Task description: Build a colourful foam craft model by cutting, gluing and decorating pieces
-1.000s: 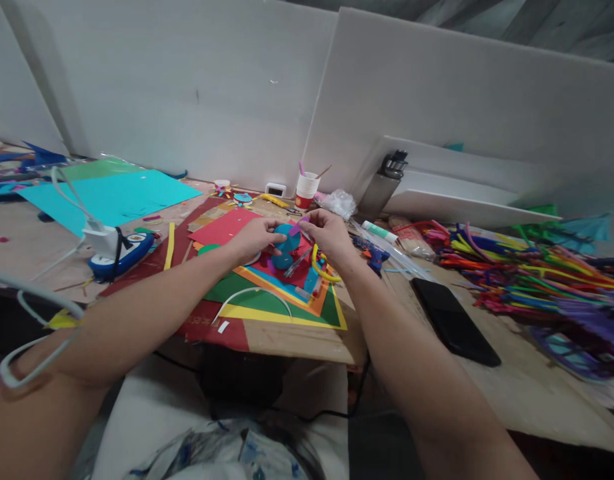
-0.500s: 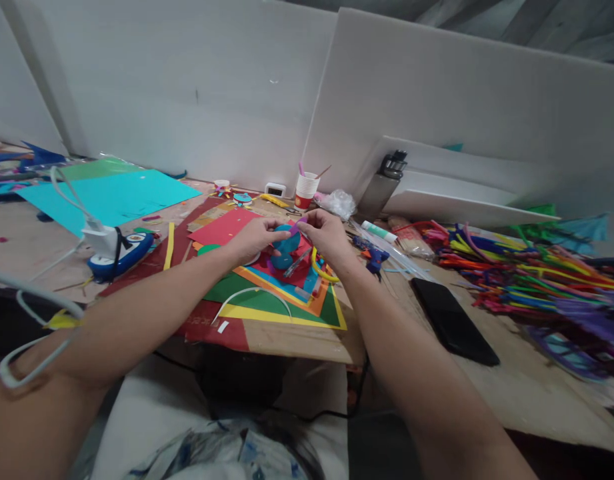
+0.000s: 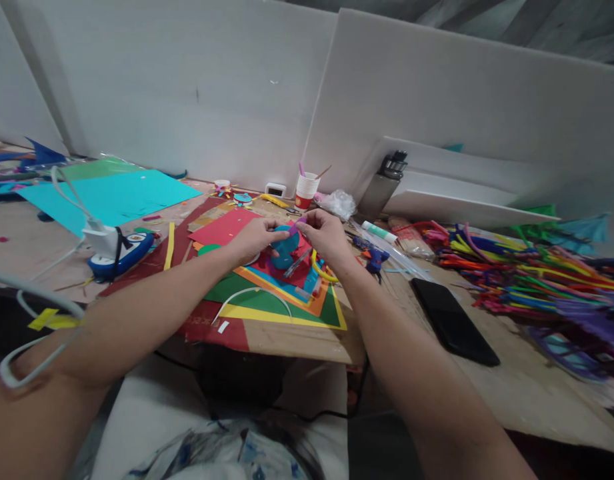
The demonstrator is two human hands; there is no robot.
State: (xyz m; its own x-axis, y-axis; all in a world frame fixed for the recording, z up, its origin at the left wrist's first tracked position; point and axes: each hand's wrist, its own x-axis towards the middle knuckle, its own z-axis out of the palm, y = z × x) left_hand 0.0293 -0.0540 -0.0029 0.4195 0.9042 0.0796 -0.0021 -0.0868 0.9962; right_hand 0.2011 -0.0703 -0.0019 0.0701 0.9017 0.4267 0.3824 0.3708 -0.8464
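My left hand (image 3: 257, 239) is closed on a small blue paper piece (image 3: 285, 244), its thumb lying over the upper edge. From the right, my right hand (image 3: 325, 232) pinches a purple strip (image 3: 295, 227) at the top of that blue piece. Both hands are close together above a stack of coloured paper (image 3: 307, 320) in green, yellow, orange, blue and red. A yellow curved strip (image 3: 323, 268) lies just below my right hand. The exact shape of the blue piece is partly covered by my fingers.
A blue-and-white boat-shaped power strip (image 3: 121, 257) with a white cable stands left. Stacked paper cups (image 3: 307, 190) and a grey bottle (image 3: 381, 187) stand behind. A black phone (image 3: 454, 321) and many pipe cleaners (image 3: 527, 267) lie right. A glue-gun-like blue tool (image 3: 375, 259) sits beside the right forearm.
The blue piece has turned slightly between my hands, and the purple strip shows less now, lying closer to its top. Both arms stay nearly in place.
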